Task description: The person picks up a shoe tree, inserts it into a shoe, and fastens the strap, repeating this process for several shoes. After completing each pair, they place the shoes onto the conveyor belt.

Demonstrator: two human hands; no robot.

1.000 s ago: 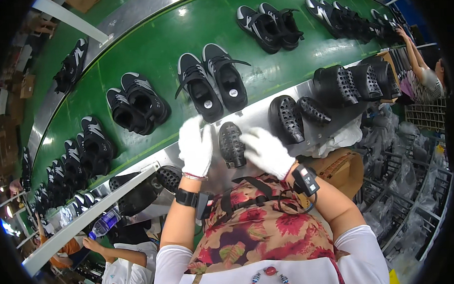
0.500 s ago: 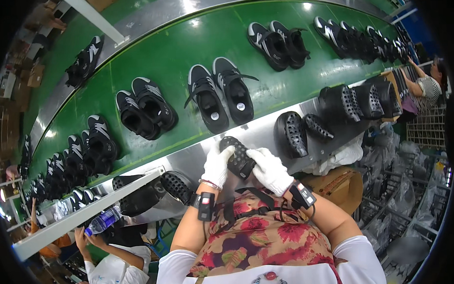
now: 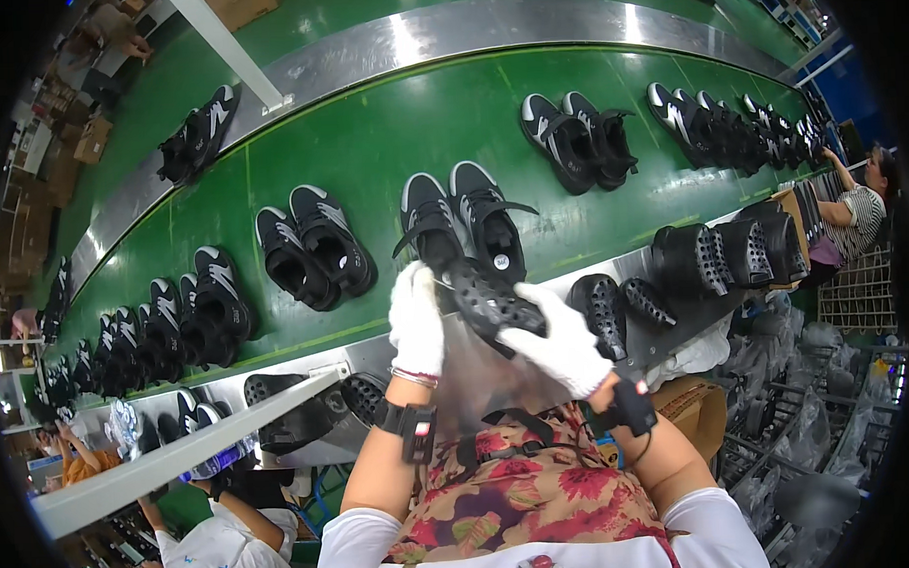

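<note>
Both hands wear white gloves and are raised in front of the chest, closed together on one black perforated sole piece [image 3: 487, 305]. The left hand [image 3: 416, 321] points fingers-up, its forearm rising almost straight from 6 o'clock with a black band at the wrist, and it pinches the upper left end of the sole piece. The right hand [image 3: 565, 342] comes in from 4 o'clock, palm turned inward, fingers wrapped under and around the lower right end; a black wrist device sits just behind it. The sole piece lies tilted between them, running from 10 o'clock down to 4 o'clock, held above the steel ledge [image 3: 477, 368] at the near edge of the line.

Just at 2 o'clock from the right hand, two more black sole pieces [image 3: 621, 310] rest on that ledge. Directly at 12 o'clock of the hands, a pair of black sneakers with white trim [image 3: 462, 224] sits on the green conveyor belt [image 3: 389, 126], with further pairs [image 3: 313, 247] spaced along it at 10 o'clock and 1 o'clock. At 2 to 3 o'clock stands a row of black moulds [image 3: 729, 256], and beyond it another person in a striped top [image 3: 853, 215].
</note>
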